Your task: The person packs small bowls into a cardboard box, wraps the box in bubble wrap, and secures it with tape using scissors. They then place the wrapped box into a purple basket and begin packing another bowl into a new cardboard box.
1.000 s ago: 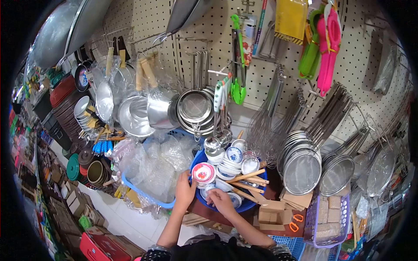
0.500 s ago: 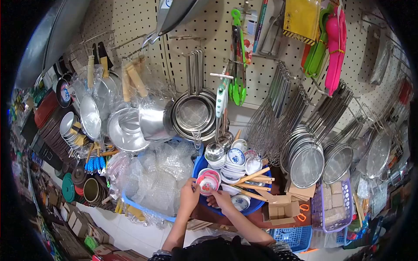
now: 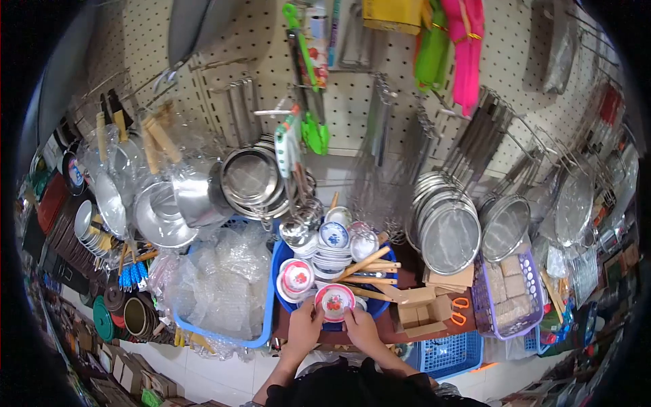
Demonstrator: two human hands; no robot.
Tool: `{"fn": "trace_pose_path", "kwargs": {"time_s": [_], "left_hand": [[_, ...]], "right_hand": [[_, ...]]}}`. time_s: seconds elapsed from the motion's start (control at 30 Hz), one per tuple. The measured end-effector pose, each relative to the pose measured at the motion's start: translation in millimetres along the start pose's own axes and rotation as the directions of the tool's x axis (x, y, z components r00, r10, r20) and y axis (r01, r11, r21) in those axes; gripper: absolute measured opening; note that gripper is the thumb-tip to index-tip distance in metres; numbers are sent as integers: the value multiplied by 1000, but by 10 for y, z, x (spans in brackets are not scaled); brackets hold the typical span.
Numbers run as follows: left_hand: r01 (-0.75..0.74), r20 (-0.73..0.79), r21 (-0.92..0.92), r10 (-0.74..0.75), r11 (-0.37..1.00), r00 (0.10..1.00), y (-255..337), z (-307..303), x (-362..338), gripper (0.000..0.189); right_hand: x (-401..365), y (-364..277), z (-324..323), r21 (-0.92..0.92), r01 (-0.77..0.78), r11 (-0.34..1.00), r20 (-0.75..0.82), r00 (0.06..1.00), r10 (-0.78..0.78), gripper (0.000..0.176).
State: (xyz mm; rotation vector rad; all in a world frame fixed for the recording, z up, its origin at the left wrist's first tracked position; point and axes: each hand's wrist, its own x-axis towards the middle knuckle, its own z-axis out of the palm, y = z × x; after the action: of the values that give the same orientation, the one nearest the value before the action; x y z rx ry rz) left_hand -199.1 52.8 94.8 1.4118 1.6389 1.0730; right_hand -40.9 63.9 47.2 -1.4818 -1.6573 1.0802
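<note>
Both hands hold a small pink-rimmed dish (image 3: 335,302) with a red flower pattern, at the front edge of a blue basin (image 3: 278,261). My left hand (image 3: 305,325) grips its left side and my right hand (image 3: 361,328) its right side. Behind it, a second pink-rimmed dish (image 3: 297,276) rests on white dishes in the basin. Stacked blue-and-white dishes (image 3: 334,235) stand further back, beside wooden-handled utensils (image 3: 367,264).
A blue basket (image 3: 268,325) of bubble wrap stands to the left. On the right are an open cardboard box (image 3: 424,316), orange scissors handles (image 3: 460,311) and a purple basket (image 3: 489,315). Strainers (image 3: 450,237) and whisks hang from the pegboard (image 3: 258,54).
The view has shifted right. A pink-rimmed dish now lies on the white dishes at the basin's left, while my hands hold one lower, with my right hand now on its right rim.
</note>
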Motion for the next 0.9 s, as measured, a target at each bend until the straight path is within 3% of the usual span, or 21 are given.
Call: {"fn": "trace_pose_path", "kwargs": {"time_s": [0.37, 0.47, 0.53, 0.57, 0.67, 0.7, 0.8, 0.83, 0.9], "left_hand": [[-76, 103, -60, 82, 995, 991, 502, 1222, -309, 16], [1, 163, -107, 16, 994, 987, 795, 1476, -391, 17], [-70, 129, -84, 80, 994, 988, 771, 1705, -413, 17], [-101, 114, -70, 108, 992, 988, 757, 1805, -447, 16], [-77, 81, -30, 79, 997, 994, 848, 2013, -539, 15], [3, 97, -109, 7, 994, 995, 943, 2049, -571, 14], [-51, -10, -22, 51, 998, 999, 826, 2274, -607, 13], [11, 16, 85, -13, 996, 1000, 845, 2293, -612, 14], [-72, -50, 138, 79, 988, 996, 833, 2376, -585, 15]], "right_hand": [[-473, 572, -1265, 41, -78, 996, -36, 996, 79, 35], [-545, 759, -1587, 49, -52, 997, -50, 997, 55, 36], [-570, 845, -1774, 17, -14, 1000, -56, 998, 15, 36], [-604, 836, -1884, 76, -72, 994, -18, 997, 74, 36], [-612, 1056, -2064, 45, -87, 995, 34, 996, 86, 37], [-610, 1114, -2134, 69, -97, 993, 52, 994, 93, 33], [-554, 1056, -2363, -145, 34, 989, 24, 999, -31, 31], [-503, 1112, -2385, -136, 16, 991, 11, 1000, -15, 30], [-358, 1304, -2361, -183, 144, 972, -73, 984, -160, 27]]}}
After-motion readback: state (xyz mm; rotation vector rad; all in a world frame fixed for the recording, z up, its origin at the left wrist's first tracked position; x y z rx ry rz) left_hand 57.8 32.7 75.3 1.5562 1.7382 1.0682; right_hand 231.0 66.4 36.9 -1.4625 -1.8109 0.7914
